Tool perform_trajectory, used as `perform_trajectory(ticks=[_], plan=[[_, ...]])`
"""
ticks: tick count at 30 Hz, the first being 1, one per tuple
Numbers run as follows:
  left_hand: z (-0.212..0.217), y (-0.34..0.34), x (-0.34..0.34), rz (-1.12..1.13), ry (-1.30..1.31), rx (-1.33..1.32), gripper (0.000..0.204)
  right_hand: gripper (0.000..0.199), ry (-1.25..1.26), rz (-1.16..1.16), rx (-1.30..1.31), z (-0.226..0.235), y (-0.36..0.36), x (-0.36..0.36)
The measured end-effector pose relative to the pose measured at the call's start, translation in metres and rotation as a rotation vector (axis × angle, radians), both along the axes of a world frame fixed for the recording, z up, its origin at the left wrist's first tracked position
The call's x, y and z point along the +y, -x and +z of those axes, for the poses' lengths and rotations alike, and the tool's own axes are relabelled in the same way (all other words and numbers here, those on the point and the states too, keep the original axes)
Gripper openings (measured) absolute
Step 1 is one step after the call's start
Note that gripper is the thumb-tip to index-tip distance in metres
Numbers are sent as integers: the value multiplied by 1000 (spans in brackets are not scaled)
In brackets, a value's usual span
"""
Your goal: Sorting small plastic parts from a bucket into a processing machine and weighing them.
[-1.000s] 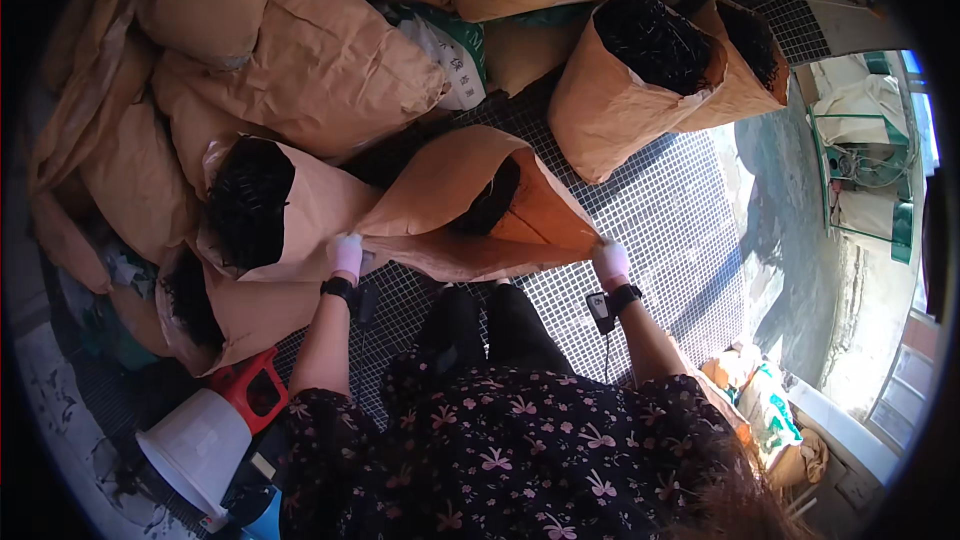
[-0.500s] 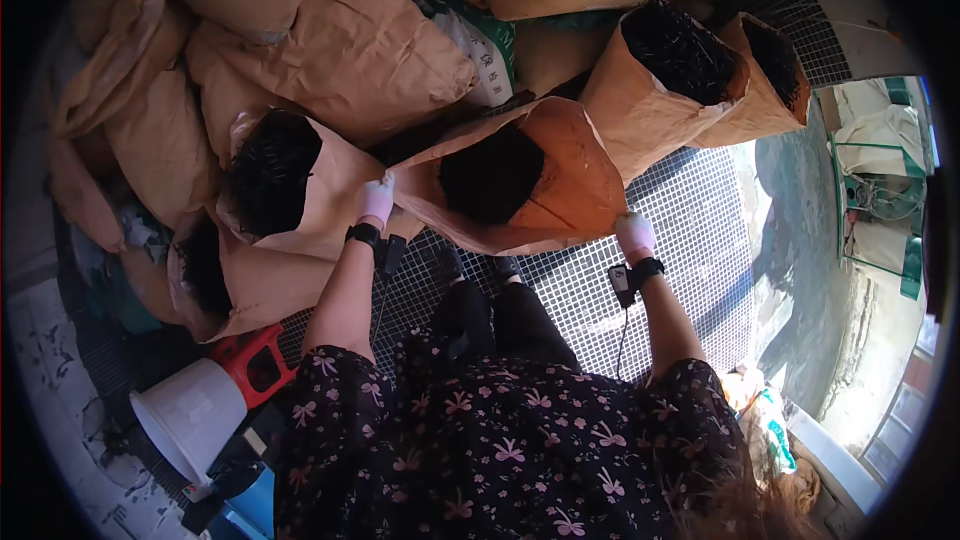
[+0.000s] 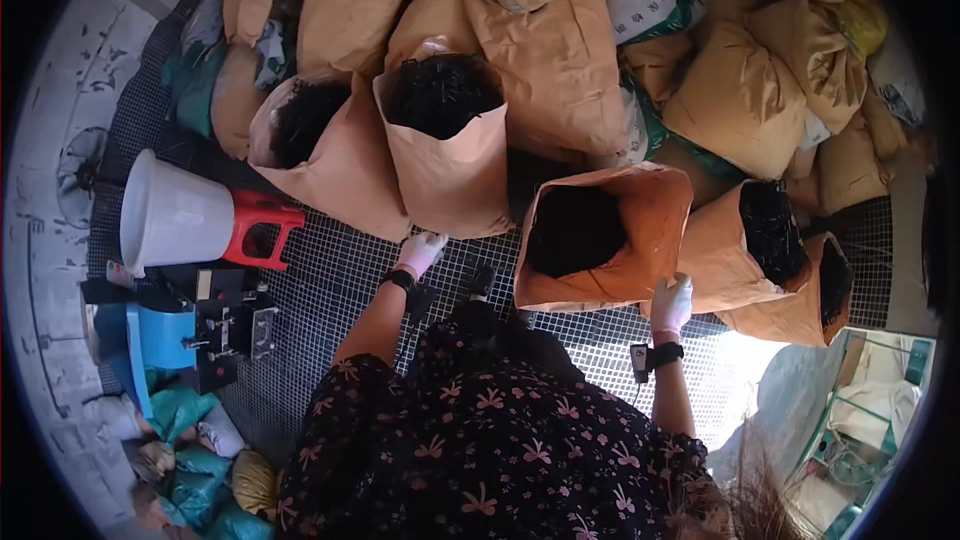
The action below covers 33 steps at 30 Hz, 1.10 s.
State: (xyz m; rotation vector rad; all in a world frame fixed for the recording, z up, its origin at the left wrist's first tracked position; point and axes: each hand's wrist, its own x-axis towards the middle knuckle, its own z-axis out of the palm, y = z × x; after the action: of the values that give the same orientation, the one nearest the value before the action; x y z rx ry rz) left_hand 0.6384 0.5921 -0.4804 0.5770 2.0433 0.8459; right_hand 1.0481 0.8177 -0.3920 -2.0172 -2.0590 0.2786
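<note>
A brown paper sack, its mouth spread wide, stands in front of me and to the right, with dark black material inside. My right hand, in a white glove, pinches the near right part of its rim. My left hand, gloved too, is off that sack. It hovers beside the bottom of another open paper sack, fingers loosely apart with nothing in them. Thin black strands fill this second sack. Each wrist wears a black strap.
To the left stands an open sack; two more are at the right. Full sacks are piled behind. A white bucket, a red stool and a blue-and-black device stand at left on the grid mat.
My left hand has let go of the middle sack's rim and moved away to its left. My right hand still holds the rim. The view has swung left.
</note>
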Motion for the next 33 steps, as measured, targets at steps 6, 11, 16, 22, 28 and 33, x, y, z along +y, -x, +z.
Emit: perform_trajectory(ticks=[6,11,16,22,28,33], plan=[[-33,-46,-278,660,354,-24,36,19,-32,519,263,-10,84,13],[16,-127,-351,1136,280,-321,37,15,12,836,251,-14,154,-15],[-114,-247,-486,1275,192,-183,38,16,58,1234,237,-23,245,-84],[-173,-291,-542,1086,266,71,40,16,94,1486,37,-66,317,-158],[-141,-273,-588,1552,99,-140,38,20,534,1347,-34,-151,369,-205],[-123,-279,-614,1692,-36,-60,37,19,982,1281,-24,-149,395,-264]])
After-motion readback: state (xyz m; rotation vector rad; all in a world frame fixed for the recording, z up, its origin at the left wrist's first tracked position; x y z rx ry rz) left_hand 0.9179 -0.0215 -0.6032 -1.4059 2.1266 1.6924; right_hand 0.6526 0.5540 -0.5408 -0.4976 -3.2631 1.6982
